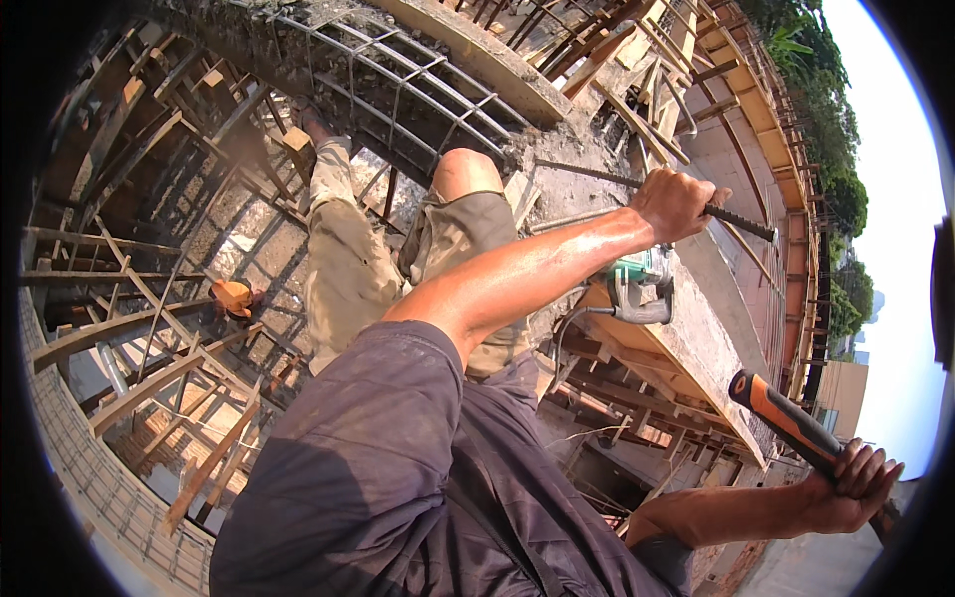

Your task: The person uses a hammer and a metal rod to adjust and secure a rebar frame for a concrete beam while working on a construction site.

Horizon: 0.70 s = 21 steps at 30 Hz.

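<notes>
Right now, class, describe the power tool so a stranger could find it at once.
Start at the long concrete beam running along the right. The power tool lies on its near end, just below the left hand gripping a ribbed steel bar. Its teal-green body and grey metal head stand out among bare timber.

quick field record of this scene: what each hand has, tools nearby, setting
left hand: left hand closed around a ribbed steel bar that runs across the concrete
right hand: right hand closed on the orange and black handle of a tool, its head out of view
nearby tool: green power tool lying on the wooden formwork board
setting: rebar cage above, timber scaffolding below
</notes>
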Each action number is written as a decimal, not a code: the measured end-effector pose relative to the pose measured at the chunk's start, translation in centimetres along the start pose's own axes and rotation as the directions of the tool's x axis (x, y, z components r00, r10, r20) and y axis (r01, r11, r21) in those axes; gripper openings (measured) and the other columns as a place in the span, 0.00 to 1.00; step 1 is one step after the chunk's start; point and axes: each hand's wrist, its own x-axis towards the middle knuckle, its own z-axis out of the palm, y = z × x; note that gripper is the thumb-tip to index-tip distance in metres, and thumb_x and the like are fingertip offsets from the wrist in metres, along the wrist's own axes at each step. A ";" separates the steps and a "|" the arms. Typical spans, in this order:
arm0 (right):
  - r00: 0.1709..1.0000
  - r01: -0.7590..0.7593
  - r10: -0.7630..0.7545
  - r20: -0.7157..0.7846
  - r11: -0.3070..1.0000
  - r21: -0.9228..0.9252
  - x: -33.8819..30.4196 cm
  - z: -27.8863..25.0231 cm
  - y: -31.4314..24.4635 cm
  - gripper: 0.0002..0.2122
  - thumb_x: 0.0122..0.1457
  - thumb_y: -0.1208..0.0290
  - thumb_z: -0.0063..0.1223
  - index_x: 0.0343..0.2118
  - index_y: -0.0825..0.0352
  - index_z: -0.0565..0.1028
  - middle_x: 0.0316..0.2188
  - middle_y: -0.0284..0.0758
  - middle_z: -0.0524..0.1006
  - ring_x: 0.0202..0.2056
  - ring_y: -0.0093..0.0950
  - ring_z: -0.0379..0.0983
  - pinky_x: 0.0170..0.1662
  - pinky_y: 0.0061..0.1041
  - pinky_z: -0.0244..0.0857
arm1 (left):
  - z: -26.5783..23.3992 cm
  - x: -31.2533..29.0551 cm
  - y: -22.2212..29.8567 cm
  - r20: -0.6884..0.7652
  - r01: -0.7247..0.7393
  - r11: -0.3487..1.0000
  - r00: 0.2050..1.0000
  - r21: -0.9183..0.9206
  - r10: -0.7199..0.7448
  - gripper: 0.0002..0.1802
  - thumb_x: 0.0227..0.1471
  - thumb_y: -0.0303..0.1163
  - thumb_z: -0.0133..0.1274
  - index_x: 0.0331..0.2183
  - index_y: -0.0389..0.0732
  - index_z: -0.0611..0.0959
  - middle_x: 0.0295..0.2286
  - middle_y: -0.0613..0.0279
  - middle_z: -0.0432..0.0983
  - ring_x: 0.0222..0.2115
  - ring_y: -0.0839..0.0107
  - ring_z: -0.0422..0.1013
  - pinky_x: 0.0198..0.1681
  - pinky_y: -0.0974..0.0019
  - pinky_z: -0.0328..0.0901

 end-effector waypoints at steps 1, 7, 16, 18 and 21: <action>0.976 0.124 -0.120 -0.181 0.992 0.009 0.5 -0.4 1.2 0.23 0.67 0.71 0.38 0.13 0.53 0.51 0.11 0.25 0.49 0.12 0.17 0.44 0.21 0.17 0.51 | 0.0 0.0 0.5 -0.005 -0.003 1.000 1.000 -0.019 0.003 0.11 0.52 0.40 0.58 0.26 0.44 0.83 0.17 0.53 0.76 0.21 0.53 0.77 0.27 0.53 0.70; 0.439 -0.884 0.893 0.099 0.449 -0.129 -9.3 1.0 10.8 0.14 0.60 0.69 0.55 0.23 0.58 0.61 0.11 0.19 0.53 0.08 0.13 0.46 0.09 0.19 0.41 | 0.1 0.4 -0.1 0.021 -0.006 1.000 1.000 -0.007 0.006 0.19 0.57 0.46 0.53 0.22 0.42 0.81 0.16 0.51 0.75 0.21 0.51 0.76 0.28 0.51 0.70; 0.979 0.074 -0.102 -0.178 0.984 -0.159 1.5 -1.7 -1.4 0.19 0.67 0.67 0.41 0.16 0.59 0.57 0.12 0.25 0.49 0.13 0.17 0.44 0.19 0.15 0.49 | -0.5 -0.2 -0.4 0.123 0.015 0.998 0.992 0.054 -0.021 0.11 0.53 0.41 0.54 0.30 0.46 0.84 0.19 0.53 0.78 0.25 0.54 0.78 0.31 0.53 0.72; 0.920 0.321 -0.320 -0.228 0.946 -0.035 3.6 -1.9 -0.8 0.20 0.67 0.70 0.36 0.15 0.59 0.54 0.13 0.25 0.47 0.14 0.18 0.44 0.22 0.17 0.50 | -0.1 0.1 0.2 0.126 0.035 0.998 0.991 0.052 -0.041 0.12 0.53 0.42 0.54 0.29 0.47 0.84 0.19 0.52 0.78 0.25 0.53 0.78 0.32 0.53 0.72; 0.937 -0.331 0.330 -0.115 0.944 0.015 -4.8 3.7 7.4 0.18 0.65 0.66 0.44 0.18 0.57 0.56 0.12 0.21 0.50 0.12 0.16 0.44 0.17 0.19 0.47 | 0.0 0.1 0.1 0.108 0.069 0.998 0.992 0.012 -0.070 0.20 0.55 0.48 0.52 0.23 0.43 0.83 0.20 0.49 0.78 0.26 0.50 0.78 0.33 0.50 0.72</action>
